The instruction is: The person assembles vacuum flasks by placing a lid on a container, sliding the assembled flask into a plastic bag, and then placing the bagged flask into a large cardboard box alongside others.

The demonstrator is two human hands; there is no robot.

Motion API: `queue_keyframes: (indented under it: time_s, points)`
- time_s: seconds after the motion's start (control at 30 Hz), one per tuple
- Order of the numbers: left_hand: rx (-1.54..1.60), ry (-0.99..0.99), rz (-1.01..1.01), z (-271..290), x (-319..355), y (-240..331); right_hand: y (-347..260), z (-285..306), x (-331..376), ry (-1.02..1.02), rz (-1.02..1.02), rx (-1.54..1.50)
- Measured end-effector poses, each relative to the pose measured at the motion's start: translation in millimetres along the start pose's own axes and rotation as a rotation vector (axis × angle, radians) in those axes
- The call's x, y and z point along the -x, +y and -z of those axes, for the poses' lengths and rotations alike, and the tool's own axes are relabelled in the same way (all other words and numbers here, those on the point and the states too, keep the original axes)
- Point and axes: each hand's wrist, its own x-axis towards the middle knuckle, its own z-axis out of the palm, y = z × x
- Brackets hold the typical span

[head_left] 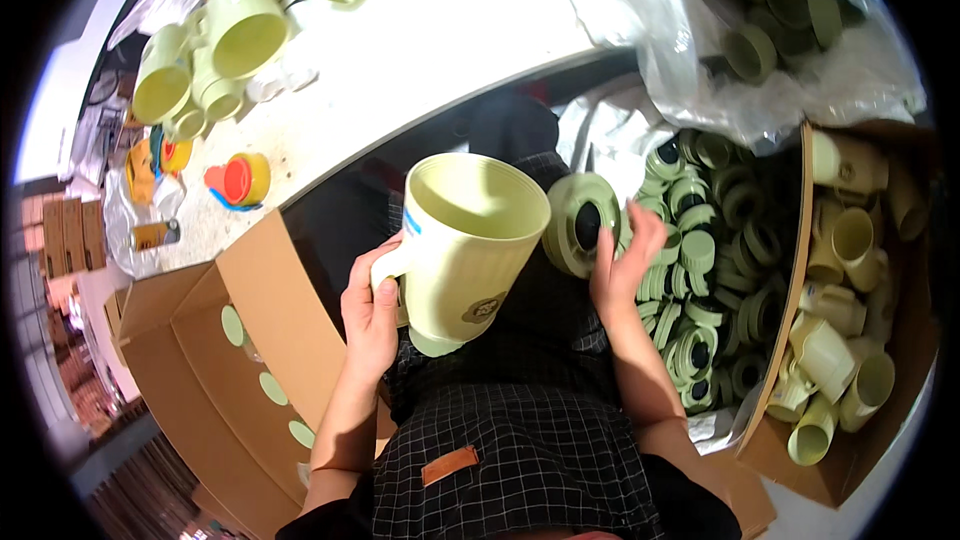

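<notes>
A pale yellow-green mug (455,265) is tilted in front of me, its open rim facing up and away. By its handle my left hand (370,325) grips it, fingers wrapped round. A dark round emblem marks its lower side. Just right of the rim, my right hand (630,265) holds a round green lid (572,210) with a black centre, thumb and fingers at its right edge. Mug and lid look very close; whether they touch I cannot tell. Many similar green lids (695,255) are heaped beyond my right hand.
At right, a cardboard box (800,230) holds several pale mugs. A clear plastic bag (670,40) of green parts sits above. Left stands an open carton (190,370) with round green tops inside. The white table (440,50) carries more mugs (245,25) and a yellow-red tape roll (245,180).
</notes>
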Motion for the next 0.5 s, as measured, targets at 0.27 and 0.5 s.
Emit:
queue_keyframes:
  time_s: [0.27, 0.5]
  points:
    - [-0.052, -0.158, -0.160, 4.5, 0.4, 3.1, -19.9, 24.5, -70.1, -0.417, -0.073, -0.696]
    - [0.018, -0.212, -0.058, 9.4, 0.4, 11.2, -96.3, 38.2, -100.1, -0.771, 0.696, -0.464]
